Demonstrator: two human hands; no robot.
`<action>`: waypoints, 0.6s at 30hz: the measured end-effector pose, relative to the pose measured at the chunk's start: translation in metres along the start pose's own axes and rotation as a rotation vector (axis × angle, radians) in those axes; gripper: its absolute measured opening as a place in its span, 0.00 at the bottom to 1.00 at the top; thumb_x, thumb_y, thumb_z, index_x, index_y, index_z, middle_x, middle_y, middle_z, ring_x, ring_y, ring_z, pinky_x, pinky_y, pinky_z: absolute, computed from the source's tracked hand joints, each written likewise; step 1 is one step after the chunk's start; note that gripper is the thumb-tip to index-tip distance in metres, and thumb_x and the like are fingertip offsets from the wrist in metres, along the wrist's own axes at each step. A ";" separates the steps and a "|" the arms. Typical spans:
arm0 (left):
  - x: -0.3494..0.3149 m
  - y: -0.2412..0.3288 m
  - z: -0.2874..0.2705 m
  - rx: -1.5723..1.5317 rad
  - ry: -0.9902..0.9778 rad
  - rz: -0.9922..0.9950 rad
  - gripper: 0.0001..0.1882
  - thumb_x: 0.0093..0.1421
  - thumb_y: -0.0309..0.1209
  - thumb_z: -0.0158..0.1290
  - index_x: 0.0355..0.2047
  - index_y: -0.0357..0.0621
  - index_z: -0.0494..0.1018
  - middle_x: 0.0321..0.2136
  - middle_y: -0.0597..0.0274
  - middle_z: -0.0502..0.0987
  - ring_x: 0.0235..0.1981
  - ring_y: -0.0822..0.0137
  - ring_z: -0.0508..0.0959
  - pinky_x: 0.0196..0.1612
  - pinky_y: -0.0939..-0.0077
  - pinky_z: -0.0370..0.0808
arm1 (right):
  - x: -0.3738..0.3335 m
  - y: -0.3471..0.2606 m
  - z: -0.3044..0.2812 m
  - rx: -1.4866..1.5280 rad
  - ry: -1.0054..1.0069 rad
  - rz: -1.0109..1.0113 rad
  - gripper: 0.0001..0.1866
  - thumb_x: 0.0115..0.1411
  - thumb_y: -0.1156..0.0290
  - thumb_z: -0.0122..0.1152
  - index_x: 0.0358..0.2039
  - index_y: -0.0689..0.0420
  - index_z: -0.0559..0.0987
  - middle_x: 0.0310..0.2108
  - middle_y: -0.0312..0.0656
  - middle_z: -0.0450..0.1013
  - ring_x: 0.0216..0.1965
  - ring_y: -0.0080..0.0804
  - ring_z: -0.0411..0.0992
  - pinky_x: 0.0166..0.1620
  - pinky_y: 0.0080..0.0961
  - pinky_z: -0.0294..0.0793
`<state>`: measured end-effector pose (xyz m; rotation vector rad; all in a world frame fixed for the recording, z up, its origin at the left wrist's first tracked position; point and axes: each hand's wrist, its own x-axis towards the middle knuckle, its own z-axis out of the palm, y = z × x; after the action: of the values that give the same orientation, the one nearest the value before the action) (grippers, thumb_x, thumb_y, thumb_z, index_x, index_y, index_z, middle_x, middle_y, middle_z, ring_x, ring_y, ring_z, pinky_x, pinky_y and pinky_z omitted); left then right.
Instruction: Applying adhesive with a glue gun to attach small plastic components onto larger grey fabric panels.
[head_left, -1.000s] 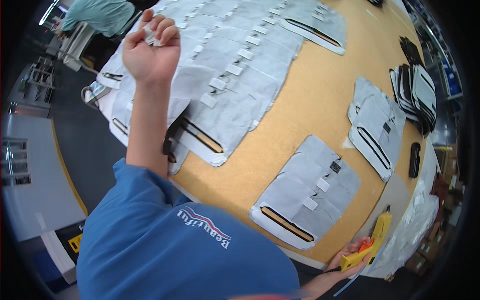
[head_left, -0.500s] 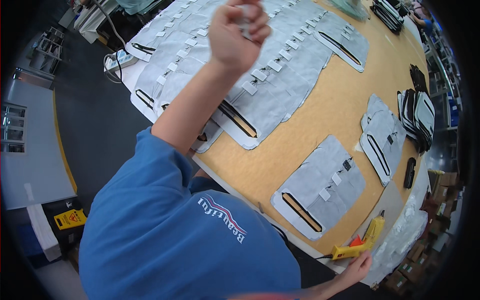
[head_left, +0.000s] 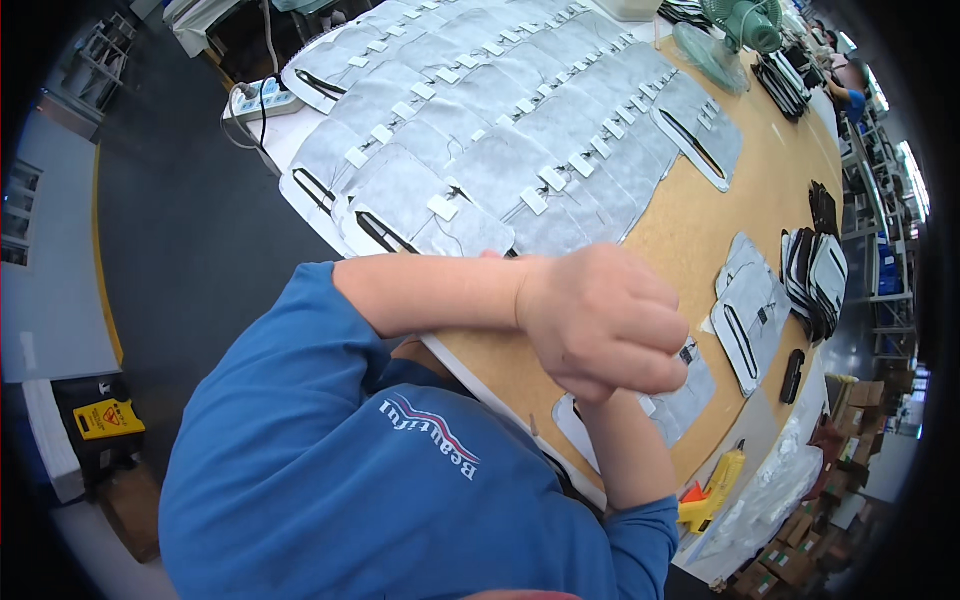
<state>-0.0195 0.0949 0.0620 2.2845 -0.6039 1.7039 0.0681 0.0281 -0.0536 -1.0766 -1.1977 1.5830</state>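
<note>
My left hand [head_left: 605, 325] is closed in a fist, knuckles up, above the table in front of me. What its fingers hold, if anything, is hidden. Crossing beneath that fist, my right forearm [head_left: 632, 450] reaches up and away; my right hand is covered by the left fist and forearm. A small bit of fingertip shows past the left forearm. Grey fabric panels [head_left: 480, 175] with white tabs, thin wires and black-edged slots lie overlapped beyond my arms. Partly behind the fist is a separate grey panel [head_left: 690, 400]. A yellow glue gun [head_left: 715, 490] with an orange trigger lies to the right.
Further right are a small group of grey panels [head_left: 750, 310], a stack of black-and-white pieces [head_left: 815, 285] and a black tool [head_left: 793, 377]. Clear plastic sheeting [head_left: 765, 490] hangs at the table edge. A green fan [head_left: 745, 25] stands far back; a power strip [head_left: 262, 100] lies left.
My left hand has come down and right from over the far panels, where it pinched something whitish. My right hand has left the glue gun and reached in under the left arm.
</note>
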 end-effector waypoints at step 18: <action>-0.031 0.071 -0.035 -1.364 0.277 -1.681 0.19 0.62 0.34 0.35 0.48 0.40 0.67 0.30 0.72 0.59 0.28 0.77 0.58 0.33 0.83 0.59 | -0.015 -0.057 -0.002 -0.883 0.477 -0.175 0.13 0.60 0.62 0.64 0.28 0.58 0.73 0.13 0.42 0.67 0.15 0.35 0.64 0.22 0.31 0.63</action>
<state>-0.0895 0.0521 0.0390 0.7680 0.2648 0.3384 0.0812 0.0239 0.0040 -1.7101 -1.6159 0.5593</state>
